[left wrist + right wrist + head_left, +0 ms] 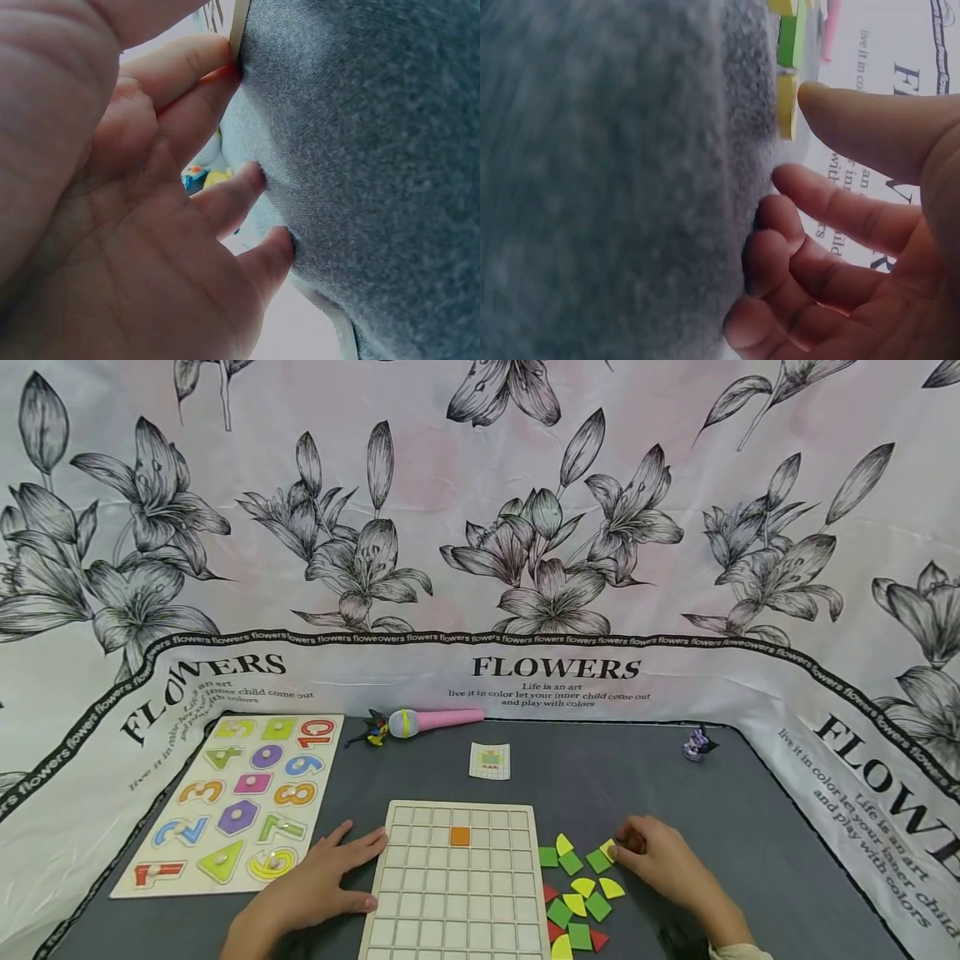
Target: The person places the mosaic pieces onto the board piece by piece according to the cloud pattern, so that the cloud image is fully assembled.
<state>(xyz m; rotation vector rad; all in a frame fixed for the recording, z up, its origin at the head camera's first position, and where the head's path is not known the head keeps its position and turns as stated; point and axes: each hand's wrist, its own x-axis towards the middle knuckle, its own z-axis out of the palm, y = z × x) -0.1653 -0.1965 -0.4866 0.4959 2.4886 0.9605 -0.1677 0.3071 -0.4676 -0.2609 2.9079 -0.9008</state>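
The grid board (460, 893) runs out of the head view at its near edge; a strip of grey cloth (765, 835) lies between its far edge and the card (490, 762), and the loose pieces sit close along its right edge. The left hand (318, 877) is spread loosely with nothing gripped, fingertips touching the board's left edge, some resting on the cloth, in the narrow gap beside the number board (191, 881). The right hand (660, 864) is slack, fingers bent, grasping nothing; its thumb touches a yellow piece (786, 105) at the pile's outer side, with a broad stretch of cloth out to the printed border. In view are six green squares (579, 937), six yellow quarter-rounds (582, 887), three red triangles (598, 941) and one orange square (460, 837), which sits in the board's second row from the far edge. The number board bears fifteen shapes, three to a row. One pink microphone (438, 720) and two toys, one dark and yellow (375, 728), one purple (698, 743), lie farther back. The grey cloth looks woven and fuzzy; the pieces are thick, flat and straight-sided or curved.
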